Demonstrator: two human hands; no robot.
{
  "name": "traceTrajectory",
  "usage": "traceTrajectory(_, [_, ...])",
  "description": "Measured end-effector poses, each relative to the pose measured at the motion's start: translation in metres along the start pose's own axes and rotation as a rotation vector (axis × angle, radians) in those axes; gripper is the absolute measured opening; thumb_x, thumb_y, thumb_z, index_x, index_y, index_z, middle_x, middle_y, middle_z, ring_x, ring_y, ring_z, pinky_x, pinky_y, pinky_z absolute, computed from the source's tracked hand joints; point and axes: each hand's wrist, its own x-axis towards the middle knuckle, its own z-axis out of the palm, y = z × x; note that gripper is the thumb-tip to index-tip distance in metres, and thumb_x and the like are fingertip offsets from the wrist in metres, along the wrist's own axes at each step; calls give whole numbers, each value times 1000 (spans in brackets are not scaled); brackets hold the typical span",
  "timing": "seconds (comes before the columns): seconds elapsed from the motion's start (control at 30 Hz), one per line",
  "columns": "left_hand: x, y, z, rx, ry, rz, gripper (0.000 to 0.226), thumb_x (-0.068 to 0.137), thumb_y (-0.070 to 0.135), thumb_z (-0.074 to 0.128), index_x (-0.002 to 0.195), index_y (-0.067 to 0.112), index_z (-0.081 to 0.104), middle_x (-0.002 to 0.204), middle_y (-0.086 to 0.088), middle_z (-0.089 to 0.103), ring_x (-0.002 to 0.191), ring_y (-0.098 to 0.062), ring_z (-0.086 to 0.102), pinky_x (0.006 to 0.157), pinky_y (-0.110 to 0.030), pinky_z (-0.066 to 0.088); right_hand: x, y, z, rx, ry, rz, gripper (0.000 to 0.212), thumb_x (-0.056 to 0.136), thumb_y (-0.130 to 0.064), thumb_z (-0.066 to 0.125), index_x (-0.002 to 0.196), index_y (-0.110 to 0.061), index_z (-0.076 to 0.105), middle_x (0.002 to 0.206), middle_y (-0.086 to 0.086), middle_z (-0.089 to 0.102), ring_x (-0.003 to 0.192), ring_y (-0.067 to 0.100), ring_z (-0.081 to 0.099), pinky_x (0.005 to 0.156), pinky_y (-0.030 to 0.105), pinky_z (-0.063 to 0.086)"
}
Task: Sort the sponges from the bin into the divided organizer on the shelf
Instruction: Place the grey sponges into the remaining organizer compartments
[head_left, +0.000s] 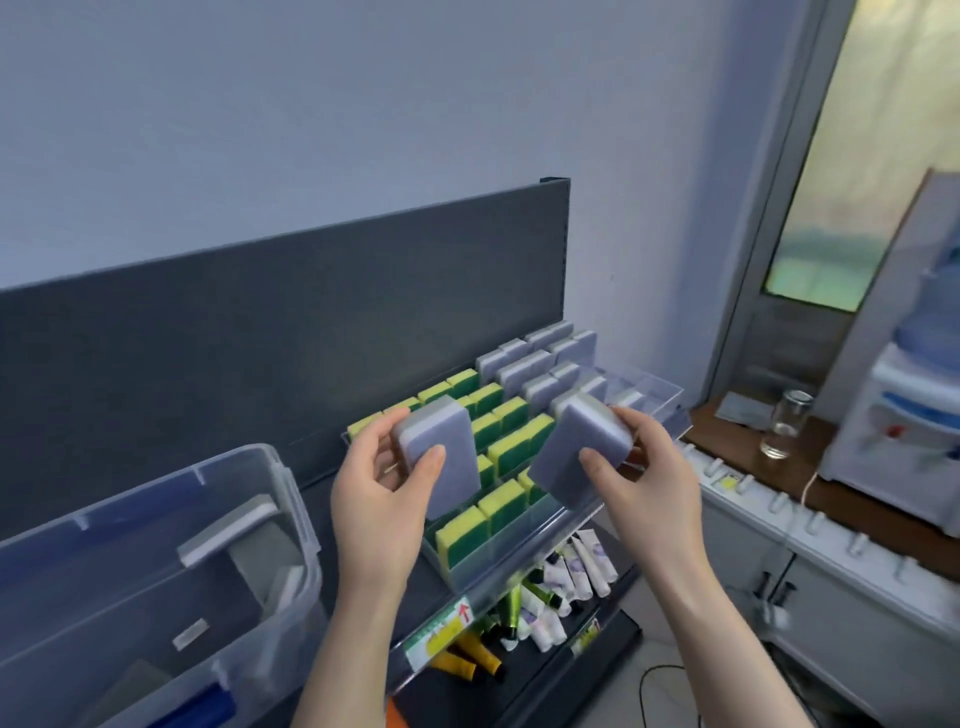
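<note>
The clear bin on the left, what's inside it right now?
A few grey sponges lean inside the bin, and a blue shape shows through its front wall. The walls and the frame's edge hide the rest, so I can't count them.

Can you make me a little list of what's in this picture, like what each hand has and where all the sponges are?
left hand: holds a grey sponge
right hand: holds a second grey sponge, tilted
organizer: clear, on the shelf, with dividers
left rows: yellow-green sponges standing on edge
right rows: stored grey sponges standing on edge
bin: clear, at the left, leftover sponges inside
lower shelf: tubes in a heap
</note>
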Motion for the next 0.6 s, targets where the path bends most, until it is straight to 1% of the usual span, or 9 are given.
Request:
traceTrajectory(0.07, [-3,1,23,6,-6,3,49,79,14,74,100,55,59,100,28,64,95,4,61,70,-6,47,12,12,-19,-10,7,6,41,79,-20,69,114,-37,54,99,-28,58,90,-13,53,64,11,41])
traceTrajectory(0.13, [-7,0,44,-3,-5,3,47,79,13,74,100,53,60,100,27,65,94,4,62,68,-6,47,23,23,-36,2,19,17,41,79,-20,69,114,-37,54,100,-27,59,88,-12,54,64,11,41])
traceTrajectory(0.27, [-13,-4,81,10,-47,-9,46,80,14,74,103,50,59,100,28,64,94,6,60,71,-6,47,36,42,-61,8,37,29,41,79,-20,69,112,-39,54,97,-28,59,88,-13,53,63,12,42])
traceTrajectory(0.4, [-5,-11,111,33,-88,-21,43,80,15,73,106,46,59,101,26,64,96,3,61,74,-9,49,55,60,-74,16,54,43,41,79,-19,70,109,-42,52,95,-26,59,87,-11,54,60,13,44])
traceTrajectory(0.5, [11,-17,134,47,-100,-12,44,80,16,73,103,51,58,99,27,63,94,4,61,69,-9,50,77,71,-77,12,63,41,42,80,-18,70,109,-43,52,95,-27,58,88,-12,54,57,10,46])
traceTrajectory(0.6, [31,-27,160,38,-101,-4,42,79,16,74,103,47,59,98,26,64,93,3,62,64,-8,50,105,84,-78,6,85,28,44,79,-18,71,107,-45,51,94,-31,57,88,-12,54,60,11,43])
